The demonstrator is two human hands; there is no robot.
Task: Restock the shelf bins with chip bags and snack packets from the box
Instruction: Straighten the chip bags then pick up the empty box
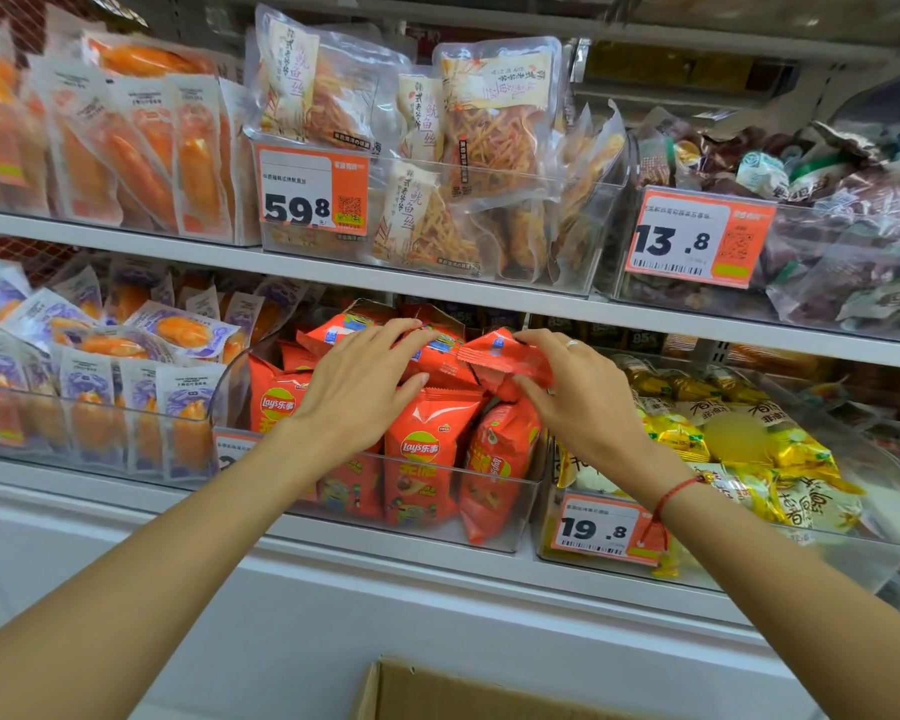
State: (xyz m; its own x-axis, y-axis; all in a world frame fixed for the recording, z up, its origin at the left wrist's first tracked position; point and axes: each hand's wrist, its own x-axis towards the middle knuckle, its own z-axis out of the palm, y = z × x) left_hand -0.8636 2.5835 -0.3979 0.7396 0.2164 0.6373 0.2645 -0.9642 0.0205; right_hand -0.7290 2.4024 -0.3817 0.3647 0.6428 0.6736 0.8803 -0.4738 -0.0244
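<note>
Both hands are up at the lower shelf, working in the clear bin (494,504) packed with orange Lay's chip bags (421,454). The left hand (357,392) lies flat and open, fingers spread, pressing down on the bags stacked at the top of the pile. The right hand (585,394) pinches one small orange bag (505,358) by its edge between thumb and fingertips, holding it tilted just above the upright bags in front; a ring shows on one finger and a red string bracelet (676,493) circles the wrist. Right of this bin sits another clear bin of yellow snack packets (739,439) with a 19.8 price tag (601,527) on its front wall. To the left, a bin holds purple-and-white packets (136,402). Up on the higher shelf, bags of shredded squid (489,122) stand behind a 59.8 tag (313,192). At the bottom edge, the corner of the cardboard box (437,693) peeks in, below the shelf.
</note>
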